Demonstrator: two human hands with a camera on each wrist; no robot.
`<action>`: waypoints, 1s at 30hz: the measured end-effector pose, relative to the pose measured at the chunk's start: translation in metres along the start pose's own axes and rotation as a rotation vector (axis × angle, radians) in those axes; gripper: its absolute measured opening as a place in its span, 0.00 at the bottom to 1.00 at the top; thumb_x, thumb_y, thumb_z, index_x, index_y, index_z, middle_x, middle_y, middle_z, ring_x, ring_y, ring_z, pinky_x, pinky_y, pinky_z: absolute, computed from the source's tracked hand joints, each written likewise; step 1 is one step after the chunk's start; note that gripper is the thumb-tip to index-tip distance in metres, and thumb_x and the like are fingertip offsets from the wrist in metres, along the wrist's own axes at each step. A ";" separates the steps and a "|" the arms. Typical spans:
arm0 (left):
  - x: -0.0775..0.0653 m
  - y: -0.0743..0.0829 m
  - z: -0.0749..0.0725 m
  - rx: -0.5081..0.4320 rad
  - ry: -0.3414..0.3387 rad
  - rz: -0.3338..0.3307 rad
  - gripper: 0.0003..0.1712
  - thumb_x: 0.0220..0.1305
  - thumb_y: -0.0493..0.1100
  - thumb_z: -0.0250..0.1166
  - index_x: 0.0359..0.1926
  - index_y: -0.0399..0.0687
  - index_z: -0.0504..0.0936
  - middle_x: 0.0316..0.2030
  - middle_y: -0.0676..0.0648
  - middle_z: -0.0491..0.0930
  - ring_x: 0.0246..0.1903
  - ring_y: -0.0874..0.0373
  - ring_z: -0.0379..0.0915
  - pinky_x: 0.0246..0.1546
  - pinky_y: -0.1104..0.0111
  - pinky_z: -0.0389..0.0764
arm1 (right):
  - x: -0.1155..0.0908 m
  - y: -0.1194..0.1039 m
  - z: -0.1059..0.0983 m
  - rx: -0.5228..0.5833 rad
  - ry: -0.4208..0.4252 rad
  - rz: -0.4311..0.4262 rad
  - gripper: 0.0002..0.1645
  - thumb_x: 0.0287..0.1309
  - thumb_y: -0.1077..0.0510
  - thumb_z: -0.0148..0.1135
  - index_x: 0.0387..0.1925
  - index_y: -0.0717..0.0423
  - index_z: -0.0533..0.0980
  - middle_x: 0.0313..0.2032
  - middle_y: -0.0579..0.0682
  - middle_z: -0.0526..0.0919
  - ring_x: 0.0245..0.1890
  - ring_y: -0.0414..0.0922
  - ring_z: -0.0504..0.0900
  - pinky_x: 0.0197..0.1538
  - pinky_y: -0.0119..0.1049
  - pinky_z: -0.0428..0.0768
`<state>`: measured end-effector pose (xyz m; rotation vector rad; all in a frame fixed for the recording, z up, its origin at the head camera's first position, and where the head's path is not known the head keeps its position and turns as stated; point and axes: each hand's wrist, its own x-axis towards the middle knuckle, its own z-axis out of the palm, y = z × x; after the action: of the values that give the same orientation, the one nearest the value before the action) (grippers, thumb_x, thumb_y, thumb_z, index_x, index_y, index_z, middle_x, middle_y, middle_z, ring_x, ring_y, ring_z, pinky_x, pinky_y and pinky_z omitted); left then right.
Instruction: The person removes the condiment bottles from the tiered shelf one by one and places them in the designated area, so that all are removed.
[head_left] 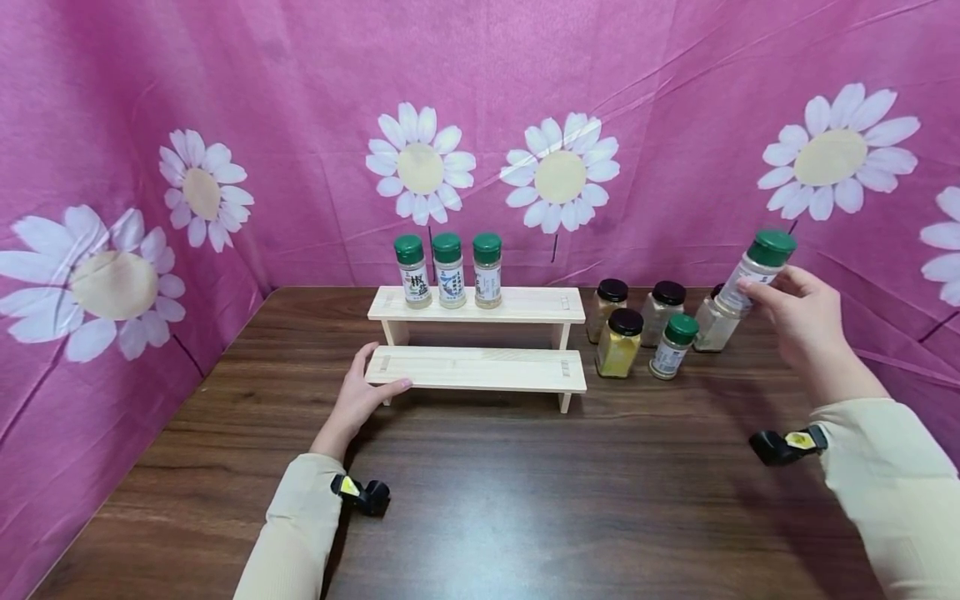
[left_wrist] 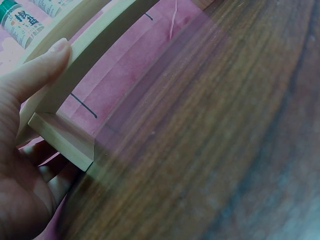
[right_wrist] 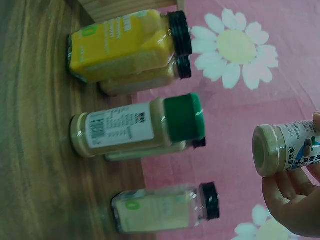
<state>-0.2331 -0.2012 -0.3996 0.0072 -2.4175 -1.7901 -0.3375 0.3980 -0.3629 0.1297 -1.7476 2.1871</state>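
My left hand (head_left: 354,402) grips the left end of the lower step of a pale wooden spice rack (head_left: 480,369). In the left wrist view its thumb lies along the step's front edge, with the other fingers round the end by the leg. On the upper step, three green-capped spice jars (head_left: 450,277) stand upright towards the left. My right hand (head_left: 810,317) holds another green-capped spice jar (head_left: 752,271), raised and tilted, its cap up to the right. The right wrist view shows this jar's base and labelled side (right_wrist: 295,145) above the table, with fingers round it.
Right of the rack stand several black-capped square jars, a yellow one (head_left: 619,346) in front, and one green-capped jar (head_left: 671,350). Another black-capped jar (head_left: 712,327) sits just below the raised jar. A pink daisy-print cloth (head_left: 322,167) hangs behind the brown wooden table (head_left: 487,500).
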 end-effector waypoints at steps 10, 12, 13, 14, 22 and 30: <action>0.000 0.000 0.000 0.000 -0.003 -0.003 0.48 0.40 0.38 0.70 0.60 0.41 0.52 0.52 0.39 0.61 0.49 0.51 0.57 0.52 0.62 0.54 | 0.002 0.045 -0.043 0.011 0.070 0.029 0.29 0.38 0.69 0.67 0.49 0.60 0.72 0.41 0.53 0.76 0.37 0.42 0.75 0.30 0.32 0.76; 0.000 0.000 0.000 -0.004 -0.002 -0.004 0.48 0.40 0.38 0.70 0.60 0.41 0.52 0.52 0.39 0.61 0.49 0.51 0.57 0.52 0.62 0.54 | -0.008 0.041 -0.036 -0.007 0.080 0.051 0.29 0.38 0.68 0.67 0.48 0.59 0.73 0.39 0.51 0.77 0.35 0.40 0.76 0.29 0.30 0.76; 0.000 0.000 0.000 -0.003 -0.002 -0.004 0.48 0.40 0.38 0.70 0.60 0.41 0.52 0.53 0.39 0.60 0.49 0.51 0.57 0.52 0.62 0.54 | -0.013 0.039 -0.033 -0.011 0.086 0.063 0.28 0.37 0.68 0.67 0.47 0.58 0.73 0.38 0.50 0.77 0.34 0.39 0.76 0.28 0.29 0.75; 0.000 0.000 0.000 -0.004 -0.002 -0.004 0.48 0.40 0.38 0.70 0.60 0.41 0.52 0.53 0.39 0.60 0.49 0.51 0.57 0.52 0.62 0.54 | -0.018 0.037 -0.029 -0.011 0.089 0.075 0.28 0.37 0.68 0.68 0.46 0.58 0.74 0.37 0.49 0.78 0.33 0.38 0.76 0.28 0.28 0.75; 0.000 0.000 0.000 -0.002 -0.006 -0.009 0.49 0.40 0.38 0.71 0.61 0.41 0.51 0.53 0.39 0.60 0.49 0.51 0.56 0.52 0.62 0.54 | -0.045 0.031 -0.011 0.029 0.105 0.130 0.22 0.37 0.70 0.67 0.40 0.58 0.76 0.33 0.46 0.78 0.31 0.36 0.76 0.29 0.27 0.74; 0.000 0.000 0.000 -0.002 -0.005 -0.007 0.48 0.40 0.38 0.70 0.61 0.41 0.52 0.53 0.39 0.60 0.49 0.51 0.56 0.52 0.62 0.53 | -0.062 0.031 -0.002 -0.014 0.120 0.179 0.18 0.38 0.68 0.67 0.36 0.53 0.77 0.31 0.42 0.78 0.31 0.34 0.74 0.30 0.25 0.73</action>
<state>-0.2329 -0.2011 -0.3991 0.0117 -2.4222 -1.7972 -0.2890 0.3812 -0.4096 -0.1639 -1.7673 2.2531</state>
